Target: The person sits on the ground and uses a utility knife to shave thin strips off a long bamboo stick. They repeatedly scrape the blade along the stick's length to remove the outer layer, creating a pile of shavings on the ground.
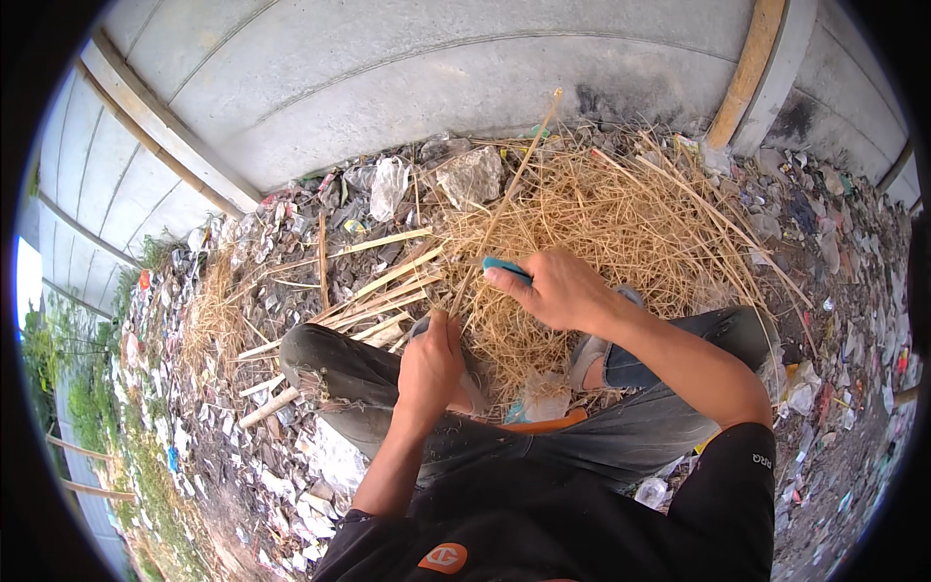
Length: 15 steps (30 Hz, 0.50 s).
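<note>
A long, thin bamboo strip (521, 173) slants from between my knees up toward the wall. My left hand (432, 367) is closed around its lower end. In my right hand (562, 291), fingers wrapped, is a teal-handled knife (507, 269); its tip points left, right beside the strip. Whether the blade touches the strip is too small to tell. Under and beyond my hands spreads a pile of straw-coloured shavings (582, 218). Several split bamboo pieces (378, 291) lie to the left of the pile, by my left knee.
A grey concrete panel wall (465, 73) stands at the back, with bamboo poles (747, 73) leaning on it. A pale rock (469, 177) sits near its foot. Scattered litter (815, 388) covers the ground around. An orange object (548, 421) lies between my legs.
</note>
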### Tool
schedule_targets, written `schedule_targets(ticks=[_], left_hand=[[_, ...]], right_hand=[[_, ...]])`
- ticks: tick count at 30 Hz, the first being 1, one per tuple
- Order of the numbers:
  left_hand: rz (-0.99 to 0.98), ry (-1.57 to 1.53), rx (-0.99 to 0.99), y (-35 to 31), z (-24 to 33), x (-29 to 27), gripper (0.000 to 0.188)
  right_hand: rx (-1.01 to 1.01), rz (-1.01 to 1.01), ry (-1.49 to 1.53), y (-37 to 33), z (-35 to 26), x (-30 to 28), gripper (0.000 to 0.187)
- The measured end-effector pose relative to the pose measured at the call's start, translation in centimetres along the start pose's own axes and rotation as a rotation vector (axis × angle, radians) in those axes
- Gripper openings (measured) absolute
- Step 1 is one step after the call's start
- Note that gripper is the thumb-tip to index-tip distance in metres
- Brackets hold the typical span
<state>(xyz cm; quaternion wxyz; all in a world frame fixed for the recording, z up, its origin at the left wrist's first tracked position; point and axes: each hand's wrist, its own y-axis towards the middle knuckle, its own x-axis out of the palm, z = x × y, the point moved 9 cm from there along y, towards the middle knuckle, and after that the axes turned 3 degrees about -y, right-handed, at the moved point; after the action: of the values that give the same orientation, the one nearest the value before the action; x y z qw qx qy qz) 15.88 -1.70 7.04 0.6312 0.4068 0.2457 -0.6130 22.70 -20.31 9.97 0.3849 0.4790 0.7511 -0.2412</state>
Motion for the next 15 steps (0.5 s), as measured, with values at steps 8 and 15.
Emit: schedule_targets(ticks=[8,15], left_hand=[[-0.037,0.096,0.035,0.2,-0.1,1.5,0.017],[-0.154,0.148,0.062,-3.2,0.0,-1.1,0.016]], right_hand=[[-0.073,-0.049,-0.121,-0.3,0.1,4.0,0.088],[0.451,0.234,-0.015,3.0,18.8,-6.4,0.078]])
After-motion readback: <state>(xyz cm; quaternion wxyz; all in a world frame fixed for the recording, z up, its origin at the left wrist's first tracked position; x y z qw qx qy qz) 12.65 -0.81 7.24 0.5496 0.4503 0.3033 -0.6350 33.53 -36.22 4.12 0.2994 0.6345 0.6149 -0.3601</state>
